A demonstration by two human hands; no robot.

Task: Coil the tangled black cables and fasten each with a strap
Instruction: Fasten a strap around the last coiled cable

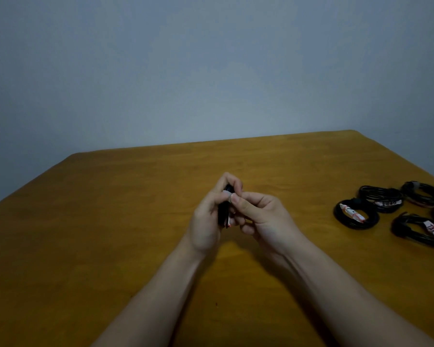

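Note:
A coiled black cable (222,213) stands on edge between my two hands above the middle of the wooden table (110,221). My left hand (207,216) grips the coil from the left, fingers curled over its top. A pale strap (228,192) wraps the upper part of the coil. My right hand (263,216) pinches that strap with thumb and fingers from the right. Most of the coil is hidden by my fingers.
Several coiled black cables with white labelled straps lie at the right of the table: one (355,216) nearest, one (381,200) behind it, one (424,194) further right, and one (419,231) by the right edge. A grey wall (211,71) rises behind the table.

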